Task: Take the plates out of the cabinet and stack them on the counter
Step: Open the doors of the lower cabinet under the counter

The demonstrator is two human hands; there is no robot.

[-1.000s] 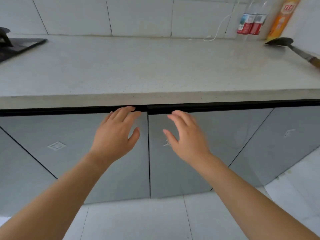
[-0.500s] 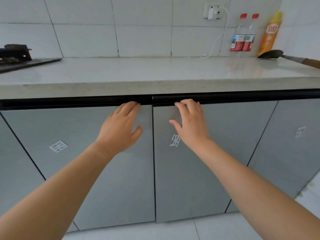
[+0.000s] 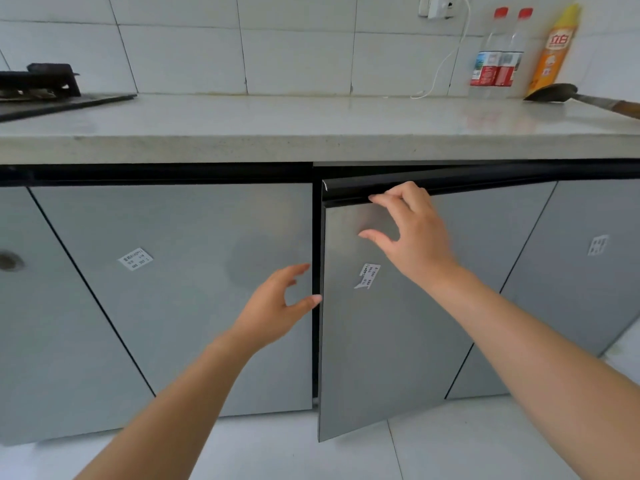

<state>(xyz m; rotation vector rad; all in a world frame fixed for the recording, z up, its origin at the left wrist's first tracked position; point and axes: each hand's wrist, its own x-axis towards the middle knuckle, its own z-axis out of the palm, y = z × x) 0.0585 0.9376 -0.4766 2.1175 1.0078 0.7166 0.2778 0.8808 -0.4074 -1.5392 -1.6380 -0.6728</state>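
The person's right hand (image 3: 415, 244) hooks its curled fingers over the black handle strip (image 3: 346, 192) that tops the glossy grey right cabinet door (image 3: 381, 341). That door stands ajar, its free edge swung out from the frame. The narrow gap behind it is dark, so whether the plates lie inside cannot be told. The left hand (image 3: 277, 303) hangs released just beside that door's edge, fingers loosely spread, gripping nothing. The neighbouring grey left door (image 3: 190, 306) is closed. On the pale stone counter (image 3: 311, 126) above stand two clear red-capped bottles (image 3: 486, 60) and a yellow bottle (image 3: 554, 50), with a dark ladle (image 3: 554, 92) near them.
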